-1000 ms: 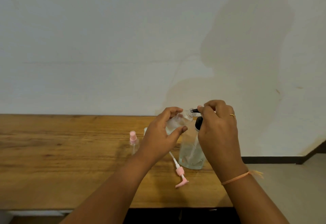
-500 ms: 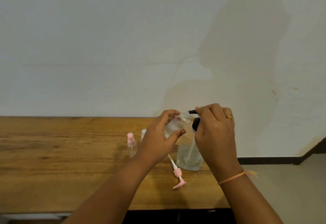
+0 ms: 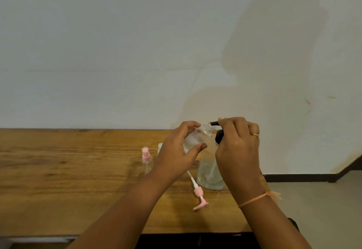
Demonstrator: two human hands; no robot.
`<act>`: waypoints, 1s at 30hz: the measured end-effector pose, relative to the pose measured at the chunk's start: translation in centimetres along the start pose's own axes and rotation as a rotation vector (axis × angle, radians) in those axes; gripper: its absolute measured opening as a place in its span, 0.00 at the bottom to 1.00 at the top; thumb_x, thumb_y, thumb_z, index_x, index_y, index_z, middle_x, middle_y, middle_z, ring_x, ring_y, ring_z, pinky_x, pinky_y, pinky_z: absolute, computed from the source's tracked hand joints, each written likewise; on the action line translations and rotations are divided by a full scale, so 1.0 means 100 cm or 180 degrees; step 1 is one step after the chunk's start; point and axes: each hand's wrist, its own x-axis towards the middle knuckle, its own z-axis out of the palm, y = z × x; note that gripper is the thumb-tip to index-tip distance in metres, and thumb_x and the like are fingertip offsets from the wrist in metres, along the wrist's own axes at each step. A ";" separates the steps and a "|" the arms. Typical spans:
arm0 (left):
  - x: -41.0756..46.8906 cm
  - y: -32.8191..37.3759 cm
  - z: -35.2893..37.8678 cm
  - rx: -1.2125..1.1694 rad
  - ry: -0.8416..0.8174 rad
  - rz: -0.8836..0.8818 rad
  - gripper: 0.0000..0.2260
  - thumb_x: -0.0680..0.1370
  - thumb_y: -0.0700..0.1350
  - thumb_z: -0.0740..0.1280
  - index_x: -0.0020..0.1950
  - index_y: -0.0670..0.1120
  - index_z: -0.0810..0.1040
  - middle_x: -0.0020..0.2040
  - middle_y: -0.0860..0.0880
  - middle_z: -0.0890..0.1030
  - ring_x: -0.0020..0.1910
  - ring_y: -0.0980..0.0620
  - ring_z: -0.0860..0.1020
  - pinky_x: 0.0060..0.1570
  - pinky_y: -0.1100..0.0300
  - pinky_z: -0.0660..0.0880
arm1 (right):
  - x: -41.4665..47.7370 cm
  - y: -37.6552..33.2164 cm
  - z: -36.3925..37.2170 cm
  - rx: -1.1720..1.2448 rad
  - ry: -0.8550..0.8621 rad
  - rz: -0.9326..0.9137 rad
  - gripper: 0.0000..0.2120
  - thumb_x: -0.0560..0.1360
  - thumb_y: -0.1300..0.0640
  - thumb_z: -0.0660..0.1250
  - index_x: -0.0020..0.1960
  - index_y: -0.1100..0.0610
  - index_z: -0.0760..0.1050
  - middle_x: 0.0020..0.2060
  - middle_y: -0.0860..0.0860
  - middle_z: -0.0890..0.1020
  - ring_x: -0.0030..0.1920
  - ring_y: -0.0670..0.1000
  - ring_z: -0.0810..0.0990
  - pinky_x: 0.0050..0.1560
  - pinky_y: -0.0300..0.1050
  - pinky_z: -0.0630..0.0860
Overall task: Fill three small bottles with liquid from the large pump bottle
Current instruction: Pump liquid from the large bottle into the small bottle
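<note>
A: Item one, nearest us: pink dispenser cap (image 3: 198, 194) with its dip tube, lying loose on the table (image 3: 58, 180).

B: Item two, just behind it: large pump bottle (image 3: 208, 176), clear, upright. Our right hand (image 3: 238, 146) curls its fingers over the black pump top (image 3: 217, 129).

A: Item three: small bottle (image 3: 197, 137), tilted, mouth at the black spout. Our left hand (image 3: 176, 156) wraps fingers and thumb round its body.

B: Handling, we judge: light, thin plastic, slick if wet. Hold mid-body, gently, or it squeezes.

A: Farther left: pink-capped spray bottle (image 3: 146, 160), upright. Beside it a second small bottle (image 3: 160, 146), mostly hidden.
</note>
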 end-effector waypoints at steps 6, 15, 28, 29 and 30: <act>0.000 0.001 0.000 -0.0007 0.0063 0.0006 0.21 0.71 0.49 0.73 0.57 0.63 0.67 0.55 0.61 0.75 0.57 0.61 0.74 0.57 0.56 0.76 | 0.006 -0.002 -0.008 -0.0090 -0.0114 -0.0033 0.19 0.58 0.76 0.74 0.47 0.66 0.79 0.41 0.59 0.80 0.41 0.63 0.76 0.34 0.48 0.73; 0.000 -0.001 0.002 -0.0053 0.0050 0.0000 0.20 0.71 0.49 0.73 0.57 0.62 0.68 0.57 0.57 0.78 0.57 0.60 0.76 0.56 0.53 0.77 | 0.000 -0.005 -0.002 -0.0141 -0.0109 -0.0119 0.18 0.58 0.74 0.75 0.47 0.66 0.79 0.40 0.60 0.79 0.42 0.60 0.72 0.33 0.46 0.70; 0.000 -0.001 0.004 -0.0004 0.0145 -0.0008 0.20 0.71 0.49 0.73 0.57 0.63 0.67 0.58 0.56 0.77 0.57 0.59 0.76 0.56 0.54 0.77 | 0.005 -0.005 -0.008 -0.0179 -0.0225 -0.0100 0.19 0.56 0.76 0.74 0.45 0.65 0.79 0.39 0.59 0.79 0.39 0.62 0.75 0.31 0.48 0.71; -0.001 -0.001 0.004 0.0021 0.0134 -0.0015 0.20 0.71 0.49 0.73 0.58 0.62 0.68 0.58 0.56 0.77 0.57 0.59 0.75 0.56 0.54 0.76 | 0.004 -0.005 -0.007 -0.0201 -0.0229 -0.0121 0.19 0.55 0.76 0.75 0.44 0.66 0.79 0.38 0.59 0.78 0.38 0.62 0.75 0.30 0.48 0.71; -0.001 -0.001 0.003 0.0044 0.0129 -0.0017 0.20 0.71 0.49 0.73 0.58 0.61 0.68 0.58 0.56 0.77 0.57 0.59 0.75 0.56 0.55 0.76 | 0.004 -0.005 -0.006 -0.0209 -0.0235 -0.0130 0.19 0.55 0.76 0.75 0.44 0.66 0.79 0.38 0.59 0.78 0.38 0.62 0.75 0.29 0.48 0.72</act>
